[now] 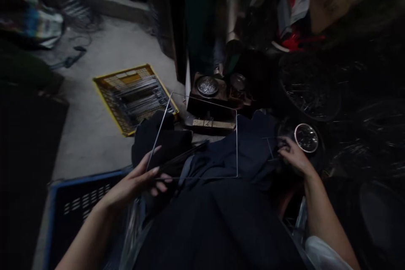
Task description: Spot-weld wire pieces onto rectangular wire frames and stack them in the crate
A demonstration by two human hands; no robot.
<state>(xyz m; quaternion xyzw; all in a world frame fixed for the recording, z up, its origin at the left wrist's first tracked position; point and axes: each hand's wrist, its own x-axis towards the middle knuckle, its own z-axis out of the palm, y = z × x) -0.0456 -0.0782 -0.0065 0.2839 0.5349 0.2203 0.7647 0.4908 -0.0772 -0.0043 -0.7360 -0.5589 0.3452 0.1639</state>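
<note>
Wire frame, thin and four-sided, held out above the dark blue cloth over the lap. Gripped at its near left corner by the left hand, with fingers bent around the wire and the corner itself hidden. At the right, a thin wire piece between the narrowly closed fingers of the right hand, apart from the frame; exact shape too dim to tell. Just beside the right hand, a round bowl with a pale rim, with small shiny bits inside.

Beyond the frame, a pale wooden strip and, farther off, a round dish of small metal bits. At the left on the grey floor, a yellow crate with long metal rods inside. Near left, a blue crate, partly behind the left forearm. Far right, a cardboard box beside something red; much of the right side too dark to make out.
</note>
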